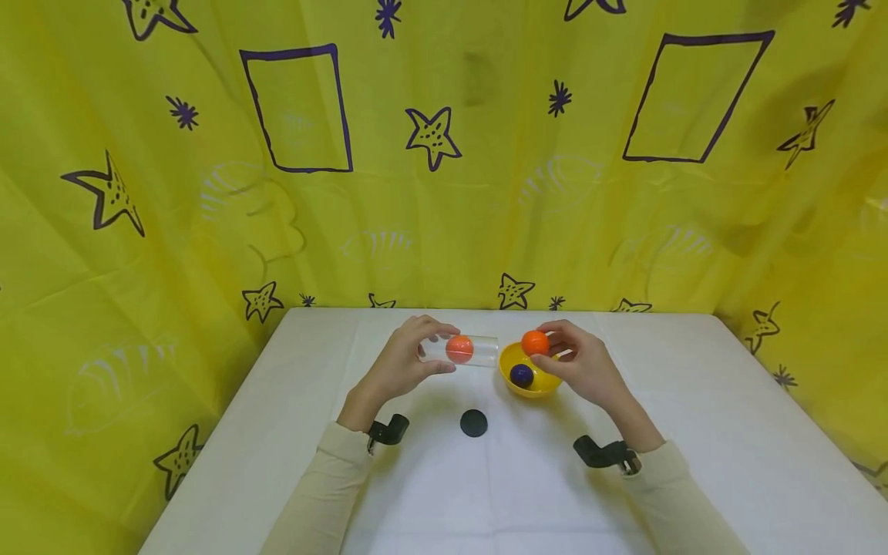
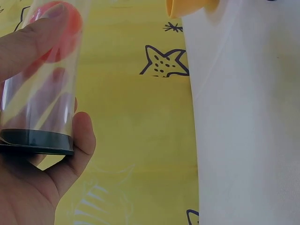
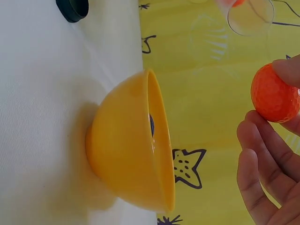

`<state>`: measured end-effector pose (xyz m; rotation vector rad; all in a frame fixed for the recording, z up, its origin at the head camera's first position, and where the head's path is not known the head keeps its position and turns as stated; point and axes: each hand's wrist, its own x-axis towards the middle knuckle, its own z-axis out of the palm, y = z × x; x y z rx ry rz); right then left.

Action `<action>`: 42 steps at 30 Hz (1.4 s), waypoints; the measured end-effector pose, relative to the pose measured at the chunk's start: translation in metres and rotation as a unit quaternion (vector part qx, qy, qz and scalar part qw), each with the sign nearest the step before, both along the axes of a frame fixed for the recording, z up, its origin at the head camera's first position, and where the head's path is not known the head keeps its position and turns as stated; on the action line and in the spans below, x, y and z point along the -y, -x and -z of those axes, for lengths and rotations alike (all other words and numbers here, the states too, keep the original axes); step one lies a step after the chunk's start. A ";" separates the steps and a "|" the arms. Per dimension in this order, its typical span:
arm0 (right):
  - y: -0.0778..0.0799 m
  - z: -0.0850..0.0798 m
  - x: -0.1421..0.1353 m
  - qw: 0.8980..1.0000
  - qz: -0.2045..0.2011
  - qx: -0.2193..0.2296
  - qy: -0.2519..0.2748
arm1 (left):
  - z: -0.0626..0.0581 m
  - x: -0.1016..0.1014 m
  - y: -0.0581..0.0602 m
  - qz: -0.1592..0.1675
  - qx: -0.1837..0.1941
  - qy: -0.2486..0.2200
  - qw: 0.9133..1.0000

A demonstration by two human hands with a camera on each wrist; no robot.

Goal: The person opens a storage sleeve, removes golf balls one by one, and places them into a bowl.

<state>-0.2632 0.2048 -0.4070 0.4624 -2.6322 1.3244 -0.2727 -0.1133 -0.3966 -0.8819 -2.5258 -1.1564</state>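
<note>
Right grip (image 1: 579, 358): pinches orange ball (image 1: 535, 343) between thumb and fingertips, the other fingers bent loosely below; cannot be told to be pressing hard or lightly.
Left grip (image 1: 412, 354): holds clear tube (image 1: 486, 352) between thumb on one side and fingers on the other, black base near the palm.
Orange ball: hangs above bowl, just beside the tube's mouth, outside it. Could slip from so small a contact on a rounded, dimpled surface, and drop into bowl or bounce away.
Tube: lies nearly level in the air, open end turned toward the right hand. Could be pushed askew by a ball meeting the rim off-centre, or knock the bowl if lowered.
Inner ball (image 1: 460, 349): sits inside tube, roughly midway along in the head view. Could roll out if the mouth dips.
Bowl (image 1: 530, 393): stands upright on tabletop, yellow, under the orange ball. Could tip if caught by a low right wrist.
Blue ball (image 1: 521, 376): rests in bowl. Could spill out with any such tipping.
Lid (image 1: 474, 423): lies flat on tabletop, nearer the body than the tube, off the open end. Could be brushed aside by a sweeping forearm.
Tabletop (image 1: 527, 501): spreads white beneath, backed by yellow curtain (image 1: 381, 208).
</note>
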 end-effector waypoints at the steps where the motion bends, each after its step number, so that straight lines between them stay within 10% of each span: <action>1: 0.000 0.000 -0.001 1.000 0.002 -0.001 0.002 | 0.000 0.000 0.000 0.000 -0.001 0.001 1.000; 42: 0.023 0.036 -0.027 0.998 0.037 0.022 -0.036 | 0.000 0.001 0.001 -0.003 -0.009 0.006 1.000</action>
